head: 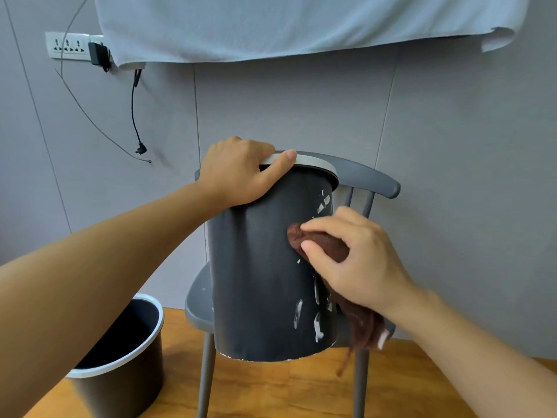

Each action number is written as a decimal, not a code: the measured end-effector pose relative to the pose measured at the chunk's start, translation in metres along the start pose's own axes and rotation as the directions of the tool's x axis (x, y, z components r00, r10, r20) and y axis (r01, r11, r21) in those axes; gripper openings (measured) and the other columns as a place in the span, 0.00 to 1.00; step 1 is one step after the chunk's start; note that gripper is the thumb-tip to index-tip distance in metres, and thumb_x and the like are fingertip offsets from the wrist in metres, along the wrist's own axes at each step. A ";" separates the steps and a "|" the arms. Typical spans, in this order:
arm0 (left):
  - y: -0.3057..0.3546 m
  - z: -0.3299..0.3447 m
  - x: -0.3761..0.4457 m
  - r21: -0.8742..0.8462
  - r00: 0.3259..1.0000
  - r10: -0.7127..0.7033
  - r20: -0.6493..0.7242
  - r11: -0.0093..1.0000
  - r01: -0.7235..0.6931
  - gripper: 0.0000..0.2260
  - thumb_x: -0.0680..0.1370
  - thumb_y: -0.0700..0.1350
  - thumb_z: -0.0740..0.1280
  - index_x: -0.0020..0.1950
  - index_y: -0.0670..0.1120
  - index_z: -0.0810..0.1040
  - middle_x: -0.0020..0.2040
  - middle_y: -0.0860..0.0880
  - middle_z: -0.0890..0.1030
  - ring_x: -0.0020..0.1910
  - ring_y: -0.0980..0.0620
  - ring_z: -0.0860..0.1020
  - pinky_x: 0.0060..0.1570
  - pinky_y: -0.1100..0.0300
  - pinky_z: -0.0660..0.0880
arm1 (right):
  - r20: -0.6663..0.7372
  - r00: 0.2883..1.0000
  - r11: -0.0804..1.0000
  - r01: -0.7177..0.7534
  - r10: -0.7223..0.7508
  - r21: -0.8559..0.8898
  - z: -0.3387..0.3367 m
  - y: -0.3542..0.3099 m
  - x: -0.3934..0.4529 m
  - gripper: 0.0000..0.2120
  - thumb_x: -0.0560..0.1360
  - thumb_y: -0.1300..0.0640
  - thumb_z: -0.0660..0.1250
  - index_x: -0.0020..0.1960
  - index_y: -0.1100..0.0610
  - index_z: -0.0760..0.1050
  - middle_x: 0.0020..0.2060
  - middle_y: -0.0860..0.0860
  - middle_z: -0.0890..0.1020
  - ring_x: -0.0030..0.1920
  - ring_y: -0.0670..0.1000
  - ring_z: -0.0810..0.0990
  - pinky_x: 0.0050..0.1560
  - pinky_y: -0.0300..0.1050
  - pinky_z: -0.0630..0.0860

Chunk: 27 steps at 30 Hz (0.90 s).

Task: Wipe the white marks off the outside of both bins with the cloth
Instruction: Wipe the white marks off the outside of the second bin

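Grey wall panels back a grey chair (pixel 388 184) bearing a dark bin (pixel 265 267); left hand (pixel 241 173) grips its rim, right hand (pixel 355 260) presses a brown cloth (pixel 319 242) against its marked side. Second bin (pixel 120 351) stands on the wooden floor.

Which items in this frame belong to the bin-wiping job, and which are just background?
In the job: held bin, floor bin, brown cloth, left hand, right hand.

Background: grey chair, hanging sheet, wall sockets, black cable.
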<state>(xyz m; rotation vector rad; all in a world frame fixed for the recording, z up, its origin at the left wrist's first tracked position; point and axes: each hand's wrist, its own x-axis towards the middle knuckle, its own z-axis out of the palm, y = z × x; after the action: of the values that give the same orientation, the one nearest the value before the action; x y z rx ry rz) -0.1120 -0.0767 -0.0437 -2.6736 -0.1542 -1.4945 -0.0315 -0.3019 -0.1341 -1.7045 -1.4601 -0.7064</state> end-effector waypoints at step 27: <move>-0.013 0.004 0.002 0.045 0.998 -0.057 0.029 0.997 0.056 0.28 0.80 0.64 0.55 0.31 0.44 0.56 0.25 0.48 0.60 0.27 0.45 0.61 0.30 0.54 0.62 | 0.280 0.951 0.991 0.124 -0.131 0.041 0.011 -0.016 -0.031 0.10 0.78 0.45 0.69 0.60 0.40 0.81 0.42 0.40 0.74 0.41 0.43 0.76 0.39 0.39 0.75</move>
<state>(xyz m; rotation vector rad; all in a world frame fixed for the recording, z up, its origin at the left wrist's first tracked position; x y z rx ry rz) -0.1090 -0.0636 -0.0443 -2.6796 -0.2630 -1.4491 -0.0537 -0.3090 -0.1626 -1.7592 -1.7812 -0.5254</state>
